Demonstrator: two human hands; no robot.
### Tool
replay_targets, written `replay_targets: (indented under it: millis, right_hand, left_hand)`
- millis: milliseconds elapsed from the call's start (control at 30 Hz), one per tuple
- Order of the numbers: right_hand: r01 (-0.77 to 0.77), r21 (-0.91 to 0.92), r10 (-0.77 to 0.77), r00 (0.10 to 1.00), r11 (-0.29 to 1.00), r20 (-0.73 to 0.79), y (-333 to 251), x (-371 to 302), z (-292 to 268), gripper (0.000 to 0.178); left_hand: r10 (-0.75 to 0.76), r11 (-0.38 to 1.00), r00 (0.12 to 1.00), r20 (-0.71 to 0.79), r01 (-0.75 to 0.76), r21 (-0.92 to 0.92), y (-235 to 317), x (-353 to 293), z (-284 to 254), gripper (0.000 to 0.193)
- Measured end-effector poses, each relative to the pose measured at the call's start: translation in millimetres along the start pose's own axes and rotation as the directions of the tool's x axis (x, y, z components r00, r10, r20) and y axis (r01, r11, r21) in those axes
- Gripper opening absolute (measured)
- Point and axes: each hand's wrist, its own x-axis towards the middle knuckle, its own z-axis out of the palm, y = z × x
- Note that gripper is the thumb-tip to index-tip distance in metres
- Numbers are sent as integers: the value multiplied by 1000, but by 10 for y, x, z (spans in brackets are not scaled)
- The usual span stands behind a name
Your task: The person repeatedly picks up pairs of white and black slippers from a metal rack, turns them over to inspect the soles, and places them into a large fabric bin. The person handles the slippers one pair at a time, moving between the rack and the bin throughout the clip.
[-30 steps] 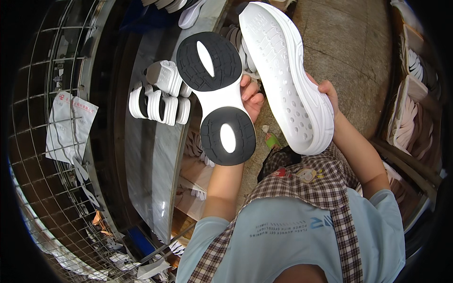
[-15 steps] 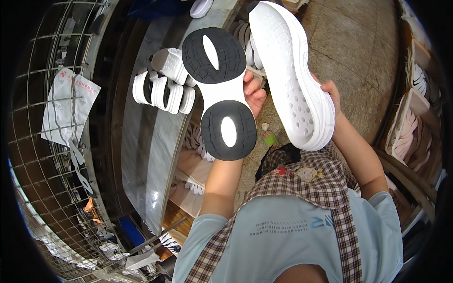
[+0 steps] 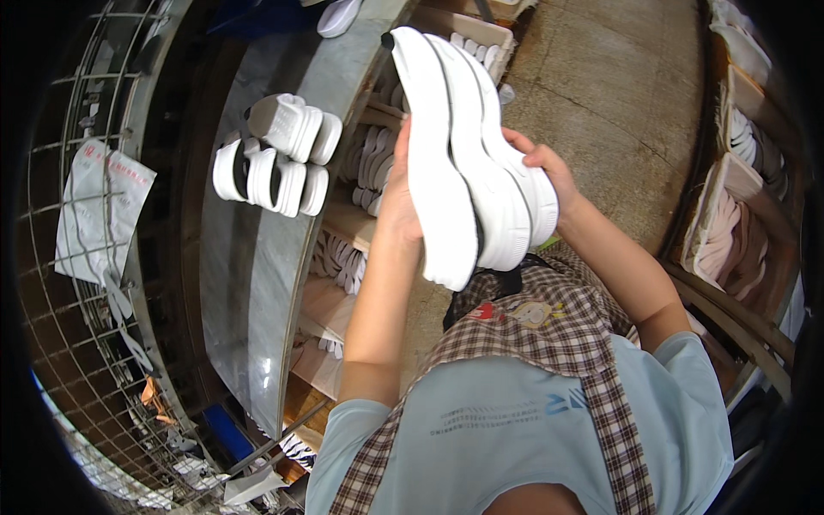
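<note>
Several white shoe soles [image 3: 438, 172] are pressed together in a stack in front of my chest, their wavy side edges turned up. A black tip shows at the far left end, and dark lines run between the layers. My left hand [image 3: 400, 202] grips the stack from its left side; the fingers are mostly hidden behind it. On the other side, my right hand [image 3: 549, 176] holds the near right part, thumb and fingers wrapped over the edge. To the left, more white soles [image 3: 279, 176] stand in two small groups on a grey marble-look tabletop [image 3: 249, 292].
A wire mesh rack [image 3: 94, 343] with a hanging printed bag [image 3: 107, 210] is at the left. Shelves [image 3: 322, 300] below the tabletop hold soles. Lined bins [image 3: 730, 227] of soles stand at the right, beyond the floor [image 3: 601, 103]. One pale sole [image 3: 339, 17] lies at the tabletop's far end.
The soles, held apart before with one showing its black-patched underside, are now together in one stack turned edge-up. My right hand has moved left, and the view has shifted slightly.
</note>
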Motion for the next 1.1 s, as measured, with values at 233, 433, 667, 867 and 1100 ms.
replay_targets:
  millis: [233,433,667,867,1100]
  right_hand:
    - [-63,-85,54,993,994,-106,3,19,4,65]
    - [-49,-33,46,993,998,-111,0,28,-17,67]
    - [-305,-447,266,952,841,-150,-133,308,-235,59]
    - [-335,-571,246,942,749,-230,56,333,-170,61]
    - [-266,-555,282,958,789,-57,26,372,-230,70]
  left_hand:
    - [70,984,992,-103,-51,173,-13,5,-24,34]
    - [55,951,998,36,-63,303,36,62,-165,35]
    - [155,861,979,-133,-68,505,-138,53,-224,73]
    - [829,147,557,-40,-147,978,402,-614,-342,63]
    - [677,701,528,-513,-251,667,2395,-1298,-1168,74]
